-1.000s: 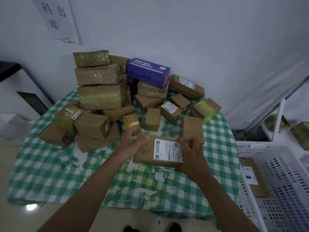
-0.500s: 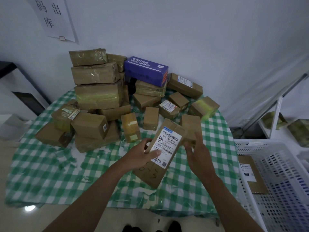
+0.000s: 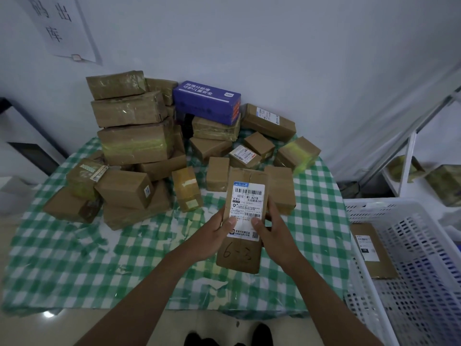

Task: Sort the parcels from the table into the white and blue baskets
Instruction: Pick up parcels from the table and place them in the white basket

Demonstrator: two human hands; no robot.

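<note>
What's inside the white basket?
One flat brown parcel with a label lies in the white basket. The basket runs past the picture's edge, so more may be hidden.

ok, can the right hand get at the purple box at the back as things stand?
Probably not right now. The right hand grips the labelled parcel together with the left hand, so it isn't free. The purple box sits on a taped parcel at the far side, beyond the brown boxes; nothing lies on top of it.

Parcels [image 3: 129,143] piled at table [image 3: 74,258] rear; basket [image 3: 419,270] to right.
</note>
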